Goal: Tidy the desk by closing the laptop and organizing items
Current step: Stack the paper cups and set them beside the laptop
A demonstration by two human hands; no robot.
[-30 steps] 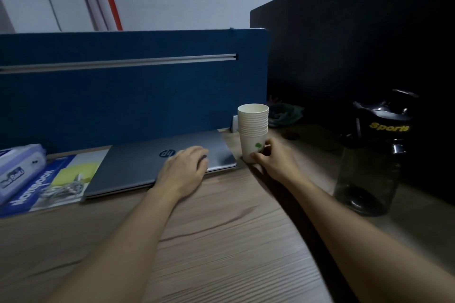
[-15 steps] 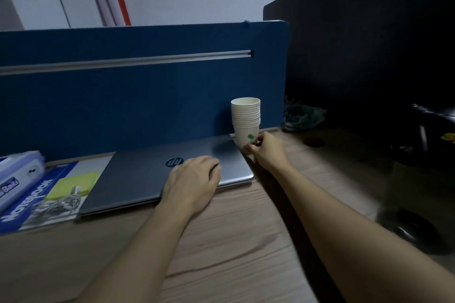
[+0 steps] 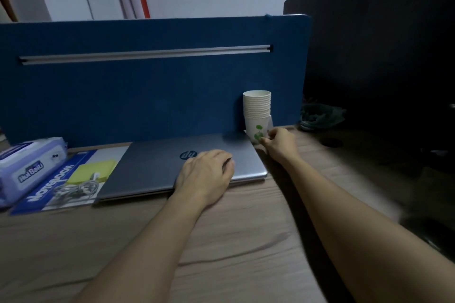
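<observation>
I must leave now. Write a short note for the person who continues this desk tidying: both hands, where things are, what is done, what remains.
Left hand: lies on the closed laptop, fingers loosely curled, gripping nothing.
Right hand: fingertips pinch the base of the paper cup stack, which stands upright at the blue partition, beside the laptop's right rear corner.
Done: laptop closed.
Left: release the cups; straighten the notebook, sticky notes and wipes pack to the laptop's left.
</observation>
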